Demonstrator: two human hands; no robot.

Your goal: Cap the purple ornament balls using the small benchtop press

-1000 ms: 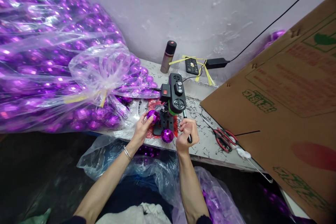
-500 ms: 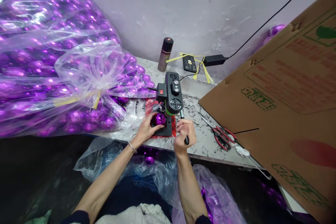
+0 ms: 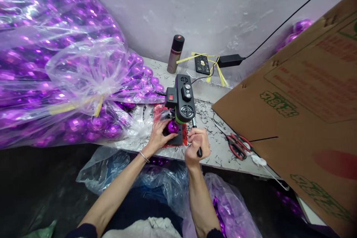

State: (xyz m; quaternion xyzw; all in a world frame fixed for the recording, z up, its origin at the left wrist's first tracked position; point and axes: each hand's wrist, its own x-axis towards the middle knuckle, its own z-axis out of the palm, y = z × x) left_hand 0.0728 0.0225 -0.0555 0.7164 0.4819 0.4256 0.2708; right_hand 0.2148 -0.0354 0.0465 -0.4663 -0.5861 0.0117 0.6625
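Note:
A shiny purple ball ornament (image 3: pixel 173 127) is gripped between the thumb and fingers of my left hand (image 3: pixel 160 136). It sits beneath the head of a small black bench drill press (image 3: pixel 185 98), over the dark base plate (image 3: pixel 176 141). My right hand (image 3: pixel 197 145) is wrapped round the press's lever handle (image 3: pixel 199 152), whose black end shows below the fist. A red sheet (image 3: pixel 159 110) lies under the base. Whether the tool tip touches the ball is hidden by the press head.
A huge clear bag of purple balls (image 3: pixel 75 124) fills the left. Red-handled scissors (image 3: pixel 237 145) lie right of the press, by a large cardboard box (image 3: pixel 306 119). Behind stand a dark bottle (image 3: pixel 176 54) and a black power adapter (image 3: pixel 230 60). Black shavings litter the table (image 3: pixel 220 161).
My left hand has moved the purple ball slightly right, further under the press head. My right hand keeps hold of the lever. The view has shifted a little.

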